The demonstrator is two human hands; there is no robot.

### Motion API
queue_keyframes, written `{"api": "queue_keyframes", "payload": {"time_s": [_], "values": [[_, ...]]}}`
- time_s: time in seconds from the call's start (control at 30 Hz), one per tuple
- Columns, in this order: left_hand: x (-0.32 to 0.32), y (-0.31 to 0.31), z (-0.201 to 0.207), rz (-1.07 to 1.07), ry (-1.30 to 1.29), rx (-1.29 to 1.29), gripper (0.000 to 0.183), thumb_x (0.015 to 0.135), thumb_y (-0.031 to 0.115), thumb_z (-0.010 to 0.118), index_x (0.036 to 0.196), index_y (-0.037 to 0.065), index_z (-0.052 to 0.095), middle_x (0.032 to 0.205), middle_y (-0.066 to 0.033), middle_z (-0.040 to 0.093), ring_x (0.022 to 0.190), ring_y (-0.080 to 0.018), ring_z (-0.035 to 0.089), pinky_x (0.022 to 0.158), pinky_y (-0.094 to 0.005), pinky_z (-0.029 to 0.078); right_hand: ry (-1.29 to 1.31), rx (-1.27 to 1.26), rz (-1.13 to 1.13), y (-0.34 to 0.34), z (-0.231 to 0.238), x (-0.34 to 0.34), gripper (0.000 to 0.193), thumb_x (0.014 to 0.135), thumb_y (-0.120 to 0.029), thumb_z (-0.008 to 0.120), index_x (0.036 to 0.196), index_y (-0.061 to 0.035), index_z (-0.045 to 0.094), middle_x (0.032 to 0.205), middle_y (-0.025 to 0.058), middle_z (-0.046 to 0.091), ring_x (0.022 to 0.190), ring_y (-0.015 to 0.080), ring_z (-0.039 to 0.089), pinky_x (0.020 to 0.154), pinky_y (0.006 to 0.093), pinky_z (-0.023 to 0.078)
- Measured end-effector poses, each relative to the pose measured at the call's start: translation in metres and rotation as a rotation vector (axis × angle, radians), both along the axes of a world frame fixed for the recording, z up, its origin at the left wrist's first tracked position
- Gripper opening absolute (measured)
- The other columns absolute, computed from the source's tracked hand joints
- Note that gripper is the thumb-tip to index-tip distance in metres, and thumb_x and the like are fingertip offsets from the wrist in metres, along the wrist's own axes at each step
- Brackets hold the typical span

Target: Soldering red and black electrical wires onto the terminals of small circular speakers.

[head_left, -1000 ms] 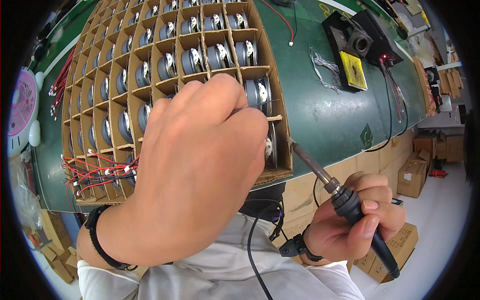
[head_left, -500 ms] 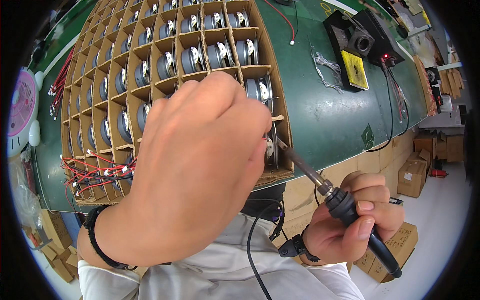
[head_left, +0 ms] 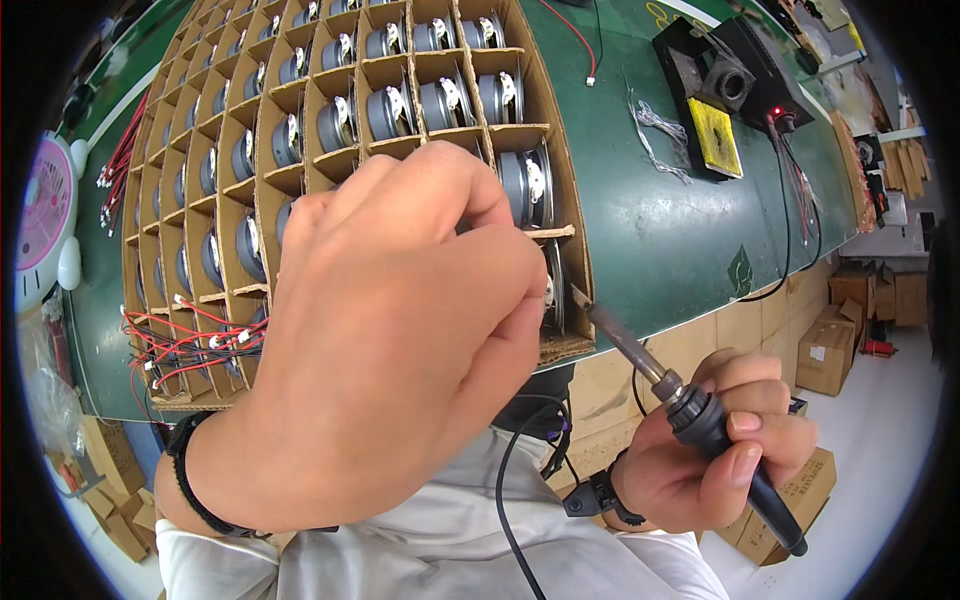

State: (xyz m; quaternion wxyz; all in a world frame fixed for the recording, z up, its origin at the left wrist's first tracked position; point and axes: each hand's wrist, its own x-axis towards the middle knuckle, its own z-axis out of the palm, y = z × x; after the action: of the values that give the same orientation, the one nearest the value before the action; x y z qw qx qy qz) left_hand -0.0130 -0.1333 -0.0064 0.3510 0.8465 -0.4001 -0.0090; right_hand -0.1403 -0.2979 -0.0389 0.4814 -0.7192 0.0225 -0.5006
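My right hand [head_left: 770, 440] grips a soldering iron [head_left: 640, 355] by its black handle, the tip pointing up and left at the near right corner of a cardboard box [head_left: 583, 270]. My left hand [head_left: 400, 330] is closed over the box's near right cells, its fingertips beside a speaker in the corner cell. What those fingers pinch is hidden behind the hand. Round speakers [head_left: 517, 190] with metal frames and pale terminals stand on edge in the box's divided cells. Red and black wires with white connectors [head_left: 205, 340] lie across the near left cells.
On the green table [head_left: 660, 250], a soldering station [head_left: 765, 75] with a lit red lamp stands at the far right, beside a yellow sponge [head_left: 715, 138] and a coil of solder wire [head_left: 655, 130]. A pink and white fan [head_left: 45, 210] is at left. Cartons [head_left: 830, 340] sit on the floor.
The soldering iron has shifted slightly right and down, away from the corner speaker. My left hand has turned a little, and a red bit by its fingertips no longer shows.
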Motion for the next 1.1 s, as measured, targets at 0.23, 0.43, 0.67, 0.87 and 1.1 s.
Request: {"api": "queue_keyframes", "payload": {"time_s": [0.23, 0.43, 0.67, 0.87, 1.1], "values": [[0.000, -0.002, 0.000, 0.012, -0.025, 0.031, 0.014, 0.068, 0.003, 0.075, 0.080, 0.006, 0.069, 0.094, -0.0058, 0.057, 0.080, -0.0220, 0.053, 0.077, -0.0348, 0.040, 0.010, -0.022, 0.048, 0.002, -0.001, -0.004, 0.032, 0.094, -0.031, 0.070, 0.090, -0.0060, 0.050, 0.073, 0.0069, 0.053, 0.073, 0.0228, 0.049, 0.063, 0.0365, 0.042], [-0.003, -0.005, 0.000, 0.041, -0.053, 0.060, 0.015, 0.066, 0.003, 0.075, 0.078, 0.007, 0.068, 0.092, -0.0047, 0.056, 0.080, -0.0221, 0.052, 0.076, -0.0351, 0.040, 0.032, -0.078, 0.110, -0.001, -0.004, -0.005, 0.025, 0.092, -0.024, 0.068, 0.091, -0.0051, 0.051, 0.074, 0.0063, 0.054, 0.073, 0.0223, 0.048, 0.063, 0.0367, 0.041], [-0.002, -0.008, -0.003, 0.045, -0.060, 0.039, 0.015, 0.065, 0.002, 0.074, 0.076, 0.006, 0.066, 0.091, -0.0053, 0.055, 0.082, -0.0239, 0.054, 0.074, -0.0357, 0.041, 0.113, -0.169, 0.189, -0.009, -0.003, -0.009, 0.022, 0.080, -0.014, 0.070, 0.094, -0.0063, 0.056, 0.076, 0.0050, 0.058, 0.072, 0.0216, 0.048, 0.061, 0.0355, 0.040], [-0.002, -0.007, -0.004, 0.049, -0.070, 0.024, 0.016, 0.064, 0.002, 0.074, 0.075, 0.006, 0.064, 0.090, -0.0054, 0.055, 0.082, -0.0246, 0.054, 0.074, -0.0361, 0.041, 0.034, -0.157, 0.149, -0.002, -0.009, -0.008, 0.023, 0.078, -0.014, 0.071, 0.096, -0.0079, 0.057, 0.077, 0.0028, 0.059, 0.073, 0.0208, 0.048, 0.061, 0.0352, 0.040], [-0.003, -0.007, -0.003, 0.052, -0.072, 0.034, 0.016, 0.064, 0.002, 0.074, 0.075, 0.007, 0.064, 0.091, -0.0051, 0.055, 0.082, -0.0243, 0.053, 0.075, -0.0359, 0.041, 0.084, -0.252, 0.197, -0.008, -0.006, -0.011, 0.024, 0.078, -0.015, 0.072, 0.096, -0.0096, 0.057, 0.079, 0.0025, 0.057, 0.072, 0.0210, 0.048, 0.058, 0.0355, 0.039]]}}
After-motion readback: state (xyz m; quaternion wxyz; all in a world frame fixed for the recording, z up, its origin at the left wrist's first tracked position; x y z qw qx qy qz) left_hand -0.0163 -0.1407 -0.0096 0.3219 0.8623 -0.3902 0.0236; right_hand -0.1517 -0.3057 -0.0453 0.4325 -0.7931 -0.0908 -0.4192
